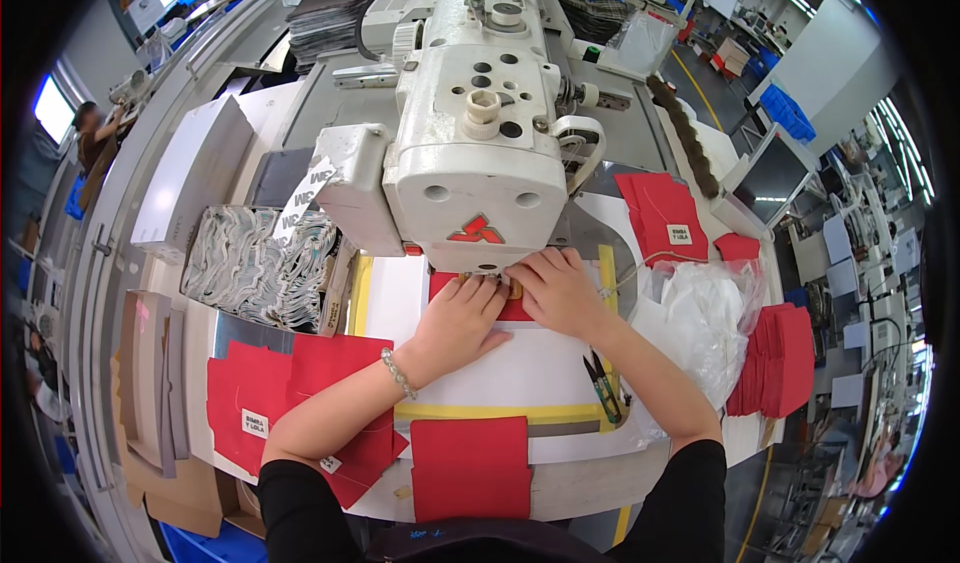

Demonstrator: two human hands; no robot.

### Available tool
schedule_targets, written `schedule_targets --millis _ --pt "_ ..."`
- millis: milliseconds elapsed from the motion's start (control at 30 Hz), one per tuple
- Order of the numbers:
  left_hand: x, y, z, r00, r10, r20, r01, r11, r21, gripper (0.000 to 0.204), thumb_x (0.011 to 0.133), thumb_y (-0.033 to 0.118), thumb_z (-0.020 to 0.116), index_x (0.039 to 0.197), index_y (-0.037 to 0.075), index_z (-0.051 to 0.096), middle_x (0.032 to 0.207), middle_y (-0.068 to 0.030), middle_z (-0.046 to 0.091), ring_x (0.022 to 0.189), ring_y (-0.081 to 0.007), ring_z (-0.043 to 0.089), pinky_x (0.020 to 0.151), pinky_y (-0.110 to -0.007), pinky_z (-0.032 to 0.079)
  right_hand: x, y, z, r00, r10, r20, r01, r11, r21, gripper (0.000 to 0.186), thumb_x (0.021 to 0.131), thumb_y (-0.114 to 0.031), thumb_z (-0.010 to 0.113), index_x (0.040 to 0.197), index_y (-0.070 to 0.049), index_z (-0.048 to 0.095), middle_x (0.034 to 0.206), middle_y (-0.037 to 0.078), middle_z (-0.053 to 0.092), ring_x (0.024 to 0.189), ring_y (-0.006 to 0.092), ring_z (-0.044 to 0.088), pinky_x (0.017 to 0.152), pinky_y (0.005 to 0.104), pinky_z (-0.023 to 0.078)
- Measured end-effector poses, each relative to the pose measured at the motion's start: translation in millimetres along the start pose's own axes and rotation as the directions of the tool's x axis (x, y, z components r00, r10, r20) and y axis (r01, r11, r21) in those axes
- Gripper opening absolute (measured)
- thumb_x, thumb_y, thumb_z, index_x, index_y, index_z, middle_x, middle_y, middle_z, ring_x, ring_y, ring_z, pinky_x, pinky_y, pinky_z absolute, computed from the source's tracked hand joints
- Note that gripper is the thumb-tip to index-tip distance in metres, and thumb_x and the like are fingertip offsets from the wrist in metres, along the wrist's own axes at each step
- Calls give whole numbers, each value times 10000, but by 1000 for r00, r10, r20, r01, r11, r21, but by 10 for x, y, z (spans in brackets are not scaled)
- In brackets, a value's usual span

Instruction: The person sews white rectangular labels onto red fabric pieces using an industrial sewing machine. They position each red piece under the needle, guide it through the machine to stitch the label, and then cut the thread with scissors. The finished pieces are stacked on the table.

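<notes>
Under the head of a large white sewing machine (470, 163) lies a red fabric piece (515, 311), partly covered by my hands. My left hand (462, 315) rests on its left side, fingers stretched forward and thumb out to the right. My right hand (558, 291) lies on the right side, its fingers reaching forward to the needle area. Between the fingertips shows a small tan part (515, 289), too hidden to name. A white work plate (480, 378) with yellow tape edges lies beneath. Near me, another red fabric piece (470, 468) hangs over the table edge.
Red pieces with white labels (255, 423) lie at left, below a box of bundled white strips (260, 268). On the right are thread snips (603, 388), a clear plastic bag (695, 313), a red fabric stack (775, 363), labelled red pieces (665, 218) and a small screen (775, 178).
</notes>
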State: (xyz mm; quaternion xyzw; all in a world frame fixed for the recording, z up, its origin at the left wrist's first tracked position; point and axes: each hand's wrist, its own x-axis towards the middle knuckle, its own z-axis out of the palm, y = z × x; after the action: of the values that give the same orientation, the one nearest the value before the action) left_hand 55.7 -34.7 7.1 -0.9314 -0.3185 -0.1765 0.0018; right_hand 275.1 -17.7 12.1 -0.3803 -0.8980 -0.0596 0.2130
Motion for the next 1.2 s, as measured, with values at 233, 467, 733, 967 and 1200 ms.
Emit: schedule_targets --millis 233,467,733,967,1200 --pt "-113 86 -63 997 -6 82 1 998 65 639 837 369 683 1315 -18 506 1324 -229 538 1206 -338 534 1038 -421 406 -142 50 -28 994 -100 43 94 989 111 333 750 -101 661 1082 -121 668 1179 7 626 1116 198 538 958 400 380" --pt "-247 -74 -218 996 12 86 -8 999 -47 676 835 401 687 1331 -15 494 1331 -208 535 1237 -333 516 1072 -430 379 -38 -36 67 994 -91 60 74 969 237 389 794 -104 635 1183 -110 645 1198 36 618 1117 206 545 970 420 369" --pt "-307 -463 -181 987 -138 84 137 990 13 767 872 540 611 1334 -59 487 1290 -179 546 1256 -332 464 1112 -456 324 35 -83 127 995 -45 83 22 965 263 349 844 -127 616 1189 -163 655 1177 42 592 1103 212 520 917 410 335" --pt "-298 -437 -123 981 -163 107 163 987 16 767 870 558 608 1319 -55 508 1299 -185 537 1310 -351 421 1146 -468 272 108 -135 134 996 27 79 -50 951 305 336 827 -143 632 1159 -181 668 1115 45 572 1075 219 494 915 400 310" --pt "-284 -440 -136 985 -154 74 156 988 -12 773 865 565 605 1317 -55 508 1296 -183 539 1285 -346 433 1120 -458 300 93 -133 148 993 56 103 -87 938 335 337 811 -136 634 1141 -195 668 1130 43 565 1094 225 477 924 395 289"
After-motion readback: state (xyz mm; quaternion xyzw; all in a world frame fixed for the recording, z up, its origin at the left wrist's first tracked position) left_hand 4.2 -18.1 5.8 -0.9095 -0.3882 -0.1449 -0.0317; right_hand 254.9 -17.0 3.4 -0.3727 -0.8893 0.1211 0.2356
